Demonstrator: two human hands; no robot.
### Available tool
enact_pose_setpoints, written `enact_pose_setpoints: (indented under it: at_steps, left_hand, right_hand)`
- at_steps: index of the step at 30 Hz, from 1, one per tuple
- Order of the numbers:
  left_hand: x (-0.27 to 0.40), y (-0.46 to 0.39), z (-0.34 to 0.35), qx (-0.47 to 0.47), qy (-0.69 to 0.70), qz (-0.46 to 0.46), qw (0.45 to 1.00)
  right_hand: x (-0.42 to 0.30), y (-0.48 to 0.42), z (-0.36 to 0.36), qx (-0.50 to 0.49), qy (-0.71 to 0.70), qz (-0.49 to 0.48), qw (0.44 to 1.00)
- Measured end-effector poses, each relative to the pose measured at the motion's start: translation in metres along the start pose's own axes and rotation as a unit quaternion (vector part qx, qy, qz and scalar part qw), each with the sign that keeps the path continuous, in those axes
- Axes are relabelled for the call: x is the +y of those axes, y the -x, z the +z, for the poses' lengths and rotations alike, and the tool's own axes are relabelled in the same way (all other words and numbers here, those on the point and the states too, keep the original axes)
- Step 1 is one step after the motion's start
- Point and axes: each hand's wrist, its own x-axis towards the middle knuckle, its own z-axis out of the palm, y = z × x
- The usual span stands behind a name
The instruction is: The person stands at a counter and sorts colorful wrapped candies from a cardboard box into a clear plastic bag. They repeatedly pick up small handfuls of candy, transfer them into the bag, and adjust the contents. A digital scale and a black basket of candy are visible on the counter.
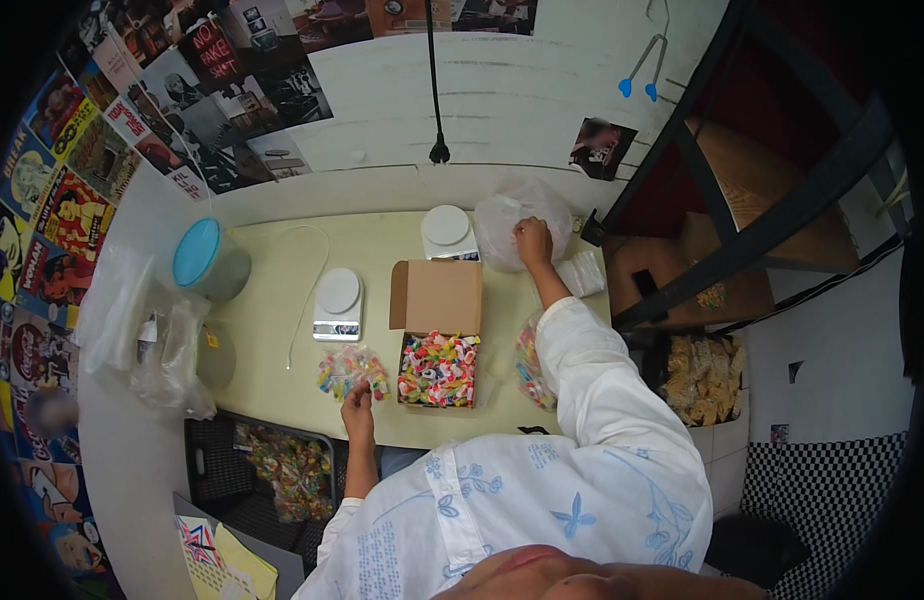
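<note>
My right hand is at the back right of the table, on a translucent plastic bag; its fingers are bent, and whether they grip the plastic is unclear. At the front, my left hand has its fingertips at the lower edge of a clear bag of wrapped candies. Between my hands stands a cardboard box with its lid up, full of colourful wrapped candies. Another bag of candies lies right of the box, partly under my right sleeve.
Two white digital scales stand behind the candies. A tub with a blue lid is at the back left, a white cable beside it. Clear packets lie at the right edge. A black crate holds bagged candies below the left.
</note>
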Motion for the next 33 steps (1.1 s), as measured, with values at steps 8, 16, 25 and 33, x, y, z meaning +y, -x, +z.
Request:
enact_pose_setpoints:
  at_steps: [8, 16, 25, 33]
  left_hand:
    - [0.033, 0.004, 0.029, -0.043, -0.006, 0.067, 0.997]
    - [0.085, 0.030, 0.082, -0.147, -0.047, 0.182, 0.971]
    - [0.097, 0.052, 0.088, -0.386, -0.007, 0.084, 0.919]
    - [0.058, 0.059, 0.060, -0.295, -0.007, 0.016, 0.955]
  right_hand:
    - [0.006, 0.024, -0.051, 0.035, -0.206, 0.196, 0.958]
    - [-0.037, 0.113, -0.084, -0.158, -0.425, 0.127, 0.882]
    - [-0.129, 0.182, -0.128, -0.457, -0.423, 0.023, 0.782]
    - [-0.145, 0.204, -0.102, -0.445, -0.419, 0.029, 0.791]
